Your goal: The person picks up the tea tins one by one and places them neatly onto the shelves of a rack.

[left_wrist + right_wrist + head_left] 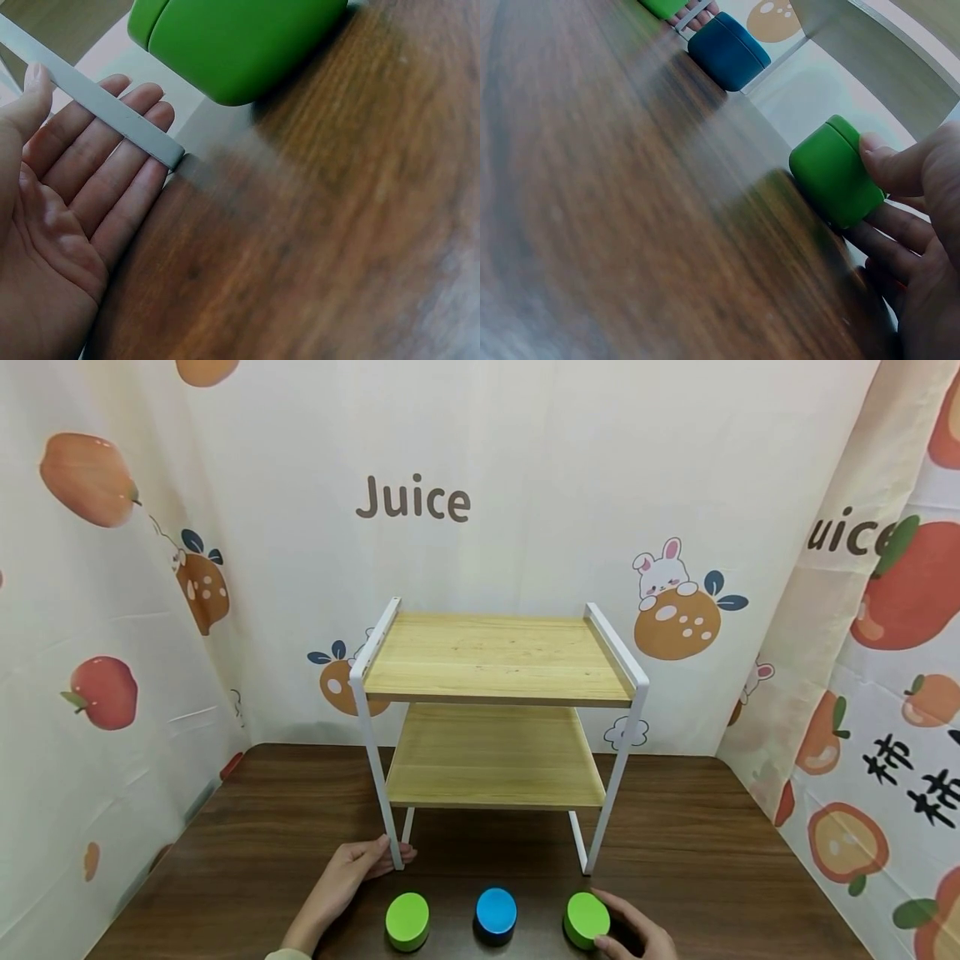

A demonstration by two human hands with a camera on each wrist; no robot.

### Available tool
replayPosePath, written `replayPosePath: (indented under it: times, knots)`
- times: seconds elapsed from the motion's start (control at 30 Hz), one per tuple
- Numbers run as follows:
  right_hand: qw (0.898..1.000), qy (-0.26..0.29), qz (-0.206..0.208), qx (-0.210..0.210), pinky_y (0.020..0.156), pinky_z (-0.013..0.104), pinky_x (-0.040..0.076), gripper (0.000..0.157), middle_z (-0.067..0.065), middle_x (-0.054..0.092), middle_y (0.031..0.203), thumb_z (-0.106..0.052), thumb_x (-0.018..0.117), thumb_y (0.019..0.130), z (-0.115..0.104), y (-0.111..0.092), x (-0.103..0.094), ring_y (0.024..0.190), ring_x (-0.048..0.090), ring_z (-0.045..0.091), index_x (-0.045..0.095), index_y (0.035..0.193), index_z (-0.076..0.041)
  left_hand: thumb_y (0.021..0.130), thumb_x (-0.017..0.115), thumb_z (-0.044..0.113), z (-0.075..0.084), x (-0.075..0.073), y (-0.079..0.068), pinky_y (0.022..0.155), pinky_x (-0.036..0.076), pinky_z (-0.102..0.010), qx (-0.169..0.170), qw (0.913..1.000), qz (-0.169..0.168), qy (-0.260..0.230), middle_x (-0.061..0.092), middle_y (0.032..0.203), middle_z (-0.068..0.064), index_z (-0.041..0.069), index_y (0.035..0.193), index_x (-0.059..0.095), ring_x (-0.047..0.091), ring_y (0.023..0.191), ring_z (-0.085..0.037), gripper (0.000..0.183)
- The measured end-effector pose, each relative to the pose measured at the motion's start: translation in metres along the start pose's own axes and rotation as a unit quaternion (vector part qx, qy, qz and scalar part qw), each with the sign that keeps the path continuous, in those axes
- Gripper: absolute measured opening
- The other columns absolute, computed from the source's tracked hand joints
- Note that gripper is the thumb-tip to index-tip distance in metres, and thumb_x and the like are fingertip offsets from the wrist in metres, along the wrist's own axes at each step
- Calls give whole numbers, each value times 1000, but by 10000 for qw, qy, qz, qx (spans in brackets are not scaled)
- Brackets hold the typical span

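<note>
A two-tier shelf [498,656] with pale wooden boards and a white metal frame stands on the table. My left hand [367,860] is at its front left leg [112,112], fingers extended behind the leg and the thumb against it. On the right, my right hand [637,931] holds a small green lidded round container [587,920] between thumb and fingers; its base is at the tabletop. Another green container [407,922] sits near my left hand. Between the two green ones is a blue container [496,916] of the same shape.
The dark brown wooden table [712,860] extends to either side of the shelf. Behind and beside it hangs a white curtain [525,485] printed with fruit, rabbits and lettering. The shelf's lower board [495,756] sits beneath the top one.
</note>
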State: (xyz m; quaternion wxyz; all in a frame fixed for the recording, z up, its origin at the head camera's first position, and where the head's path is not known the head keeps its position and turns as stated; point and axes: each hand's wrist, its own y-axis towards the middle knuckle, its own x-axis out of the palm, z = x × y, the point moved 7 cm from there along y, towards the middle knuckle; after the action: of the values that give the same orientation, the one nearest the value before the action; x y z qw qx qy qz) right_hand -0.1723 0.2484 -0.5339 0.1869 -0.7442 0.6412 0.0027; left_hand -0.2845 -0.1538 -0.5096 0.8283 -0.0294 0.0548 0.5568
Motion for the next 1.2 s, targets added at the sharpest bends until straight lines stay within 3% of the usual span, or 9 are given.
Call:
replayPosePath:
  times: [0.17, 0.37, 0.47, 0.53, 0.6, 0.73, 0.8, 1.03, 1.2]
  knots:
    - [9996, -196, 190, -57, 90, 48, 49, 74, 23, 47, 141, -44, 72, 84, -4, -1, 0, 113, 48, 30, 46, 142, -5, 105, 38, 41, 0, 0, 0, 93, 52, -23, -13, 10000, 24, 45, 69, 118, -15, 0, 118, 68, 65, 111, -15, 53]
    - [9837, -852, 1007, -1220, 84, 19, 52, 54, 7, 64, 124, -24, 76, 84, -25, -5, 0, 103, 60, 0, 58, 131, -4, 104, 39, 43, -4, 0, 0, 93, 53, -25, -123, 9999, -1, -98, 68, 118, -16, -2, 121, 66, 65, 110, -14, 55]
    - [9910, -533, 809, -925, 86, 24, 52, 58, 11, 62, 128, -28, 75, 84, -21, -5, 1, 105, 59, 7, 56, 133, -3, 105, 39, 41, -3, 0, -1, 93, 52, -24, -57, 9999, -39, -77, 68, 118, -17, -2, 120, 66, 65, 111, -15, 54]
    - [9964, -375, 583, -481, 89, 29, 52, 64, 18, 56, 134, -34, 74, 84, -18, -6, 1, 107, 57, 14, 52, 136, -4, 105, 38, 39, -2, 0, -1, 94, 52, -24, -2, 9999, -83, -78, 68, 118, -18, -3, 120, 66, 65, 111, -16, 52]
    - [9959, -431, 612, -503, 90, 30, 52, 65, 17, 57, 133, -35, 75, 84, -18, -5, 0, 108, 58, 16, 53, 136, -4, 106, 38, 37, -1, 0, -1, 94, 52, -24, 49, 9999, -110, -101, 68, 118, -19, -3, 119, 66, 65, 111, -17, 51]
    - [9789, -1016, 1198, -1305, 82, 19, 53, 53, 10, 67, 121, -22, 77, 83, -29, -4, -4, 102, 61, -1, 60, 130, -5, 105, 39, 40, 1, -1, 0, 94, 52, -26, 22, 9999, -98, -106, 68, 118, -18, -2, 119, 67, 65, 112, -18, 52]
    - [9749, -1144, 1243, -1452, 81, 19, 54, 51, 10, 67, 120, -20, 76, 84, -31, -4, -5, 100, 61, -3, 60, 130, -5, 105, 39, 41, 1, 0, 1, 94, 52, -27, -5, 9999, -84, -129, 68, 118, -18, -2, 119, 67, 65, 112, -18, 53]
    - [9972, -560, 433, -231, 93, 41, 52, 67, 16, 53, 136, -42, 70, 87, -21, -5, -1, 110, 52, 23, 49, 139, -7, 105, 39, 39, 0, 0, 0, 95, 52, -25, -13, 9999, -110, -111, 68, 118, -18, -3, 119, 67, 65, 112, -18, 52]
    - [9977, -504, 385, -240, 96, 46, 50, 68, 18, 52, 138, -42, 70, 86, -23, -6, -1, 113, 52, 28, 48, 140, -6, 105, 39, 38, 0, -1, 0, 94, 52, -23, 47, 9999, -131, -95, 68, 118, -19, -3, 119, 66, 65, 112, -19, 51]
